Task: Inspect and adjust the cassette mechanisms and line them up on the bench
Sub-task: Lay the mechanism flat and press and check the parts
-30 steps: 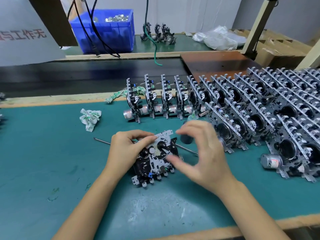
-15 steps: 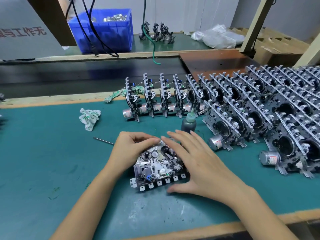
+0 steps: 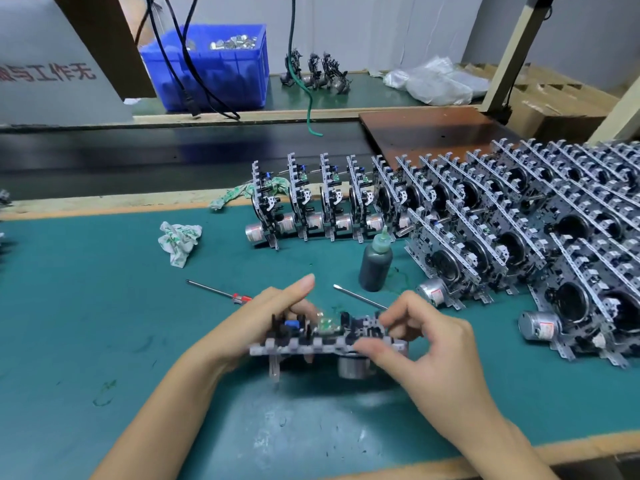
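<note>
Head view: the person is holding one grey-and-black metal cassette mechanism [image 3: 325,336] with a silver cylindrical motor beneath it, lifted clear of the teal bench mat [image 3: 86,323] and turned edge-on toward the camera, a pose that appears chosen to expose its toothed side rail and small green circuit board for inspection. The left hand [image 3: 273,317] is gripping the left end, fingers wrapped behind the frame and the forefinger extended straight above it; the right hand [image 3: 426,344] is pinching the right end with curled fingers and thumb, probably so that the unit can be rotated between the two holds. The mechanism is blurred, so which part is under adjustment cannot be told. Behind it, standing rows of finished cassette mechanisms [image 3: 450,209] are running from mid-bench to the right, each upright on its edge with motors facing the same way, evidently so that checked units are packing closely and the row's left end is remaining free for the next one. A dark squeeze bottle with a green nozzle [image 3: 375,263] and two thin metal screwdrivers, one with a red handle [image 3: 221,292] and one plain-shafted [image 3: 358,296], are lying just beyond the hands, presumably within reach for adjustment. A crumpled white-and-green rag [image 3: 178,241] is lying farther left, likely for wiping.
</note>
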### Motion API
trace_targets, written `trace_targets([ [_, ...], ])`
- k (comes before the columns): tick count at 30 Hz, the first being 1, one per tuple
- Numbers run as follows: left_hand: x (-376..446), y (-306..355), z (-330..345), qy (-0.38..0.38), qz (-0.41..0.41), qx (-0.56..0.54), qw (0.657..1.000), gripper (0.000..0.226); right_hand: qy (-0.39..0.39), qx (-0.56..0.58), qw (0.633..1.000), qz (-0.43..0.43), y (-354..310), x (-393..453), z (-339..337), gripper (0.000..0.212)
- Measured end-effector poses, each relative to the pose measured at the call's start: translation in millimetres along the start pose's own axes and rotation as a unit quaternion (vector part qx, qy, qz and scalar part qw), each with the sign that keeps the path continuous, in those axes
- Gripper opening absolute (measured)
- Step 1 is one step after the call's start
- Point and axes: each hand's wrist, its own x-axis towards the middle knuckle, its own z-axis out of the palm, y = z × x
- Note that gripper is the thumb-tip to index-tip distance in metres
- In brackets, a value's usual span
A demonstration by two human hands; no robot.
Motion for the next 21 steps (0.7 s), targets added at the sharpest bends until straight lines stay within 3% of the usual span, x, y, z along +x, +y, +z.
trace_targets([
  [2, -1.2, -0.1, 6.1, -0.050, 0.031, 0.031, 0.998, 0.088, 0.013, 0.009, 0.999, 0.027, 0.6, 2.5, -2.9, 0.054],
  [3, -0.5, -0.3, 8.9, -0.036, 0.052, 0.070, 0.996, 0.086, 0.013, 0.007, 0.999, 0.038, 2.5, 3.1, -3.9, 0.051],
  [5, 4.2, -3.6, 10.5, 0.054, 0.089, 0.160, 0.982, 0.078, 0.008, 0.004, 0.998, 0.056, 6.3, 3.4, -4.5, 0.048],
  [8, 7.5, -8.8, 5.9, 0.216, 0.120, 0.280, 0.928, 0.072, 0.007, 0.011, 0.997, 0.077, 12.7, 6.2, -2.6, 0.049],
  [10, 7.3, -8.4, 5.6, 0.253, 0.156, 0.204, 0.933, 0.055, 0.001, -0.013, 0.997, 0.070, 16.8, 13.5, -0.5, 0.050],
  [13, 8.5, -0.6, 7.6, 0.262, 0.185, 0.009, 0.947, 0.046, -0.018, -0.063, 0.996, 0.055, 19.5, 28.2, 2.9, 0.054],
  [15, 6.9, 4.0, 4.4, 0.257, 0.211, -0.053, 0.942, 0.047, -0.022, -0.088, 0.996, 0.023, 21.1, 34.9, 1.0, 0.049],
  [18, -2.9, 11.8, 0.5, 0.248, 0.308, 0.029, 0.918, 0.026, -0.060, -0.081, 0.995, -0.024, 22.7, 37.6, -5.6, 0.032],
  [21, -9.4, 27.2, 5.0, 0.207, 0.376, 0.170, 0.887, 0.012, -0.153, 0.002, 0.988, -0.016, 25.8, 37.5, -11.4, 0.041],
])
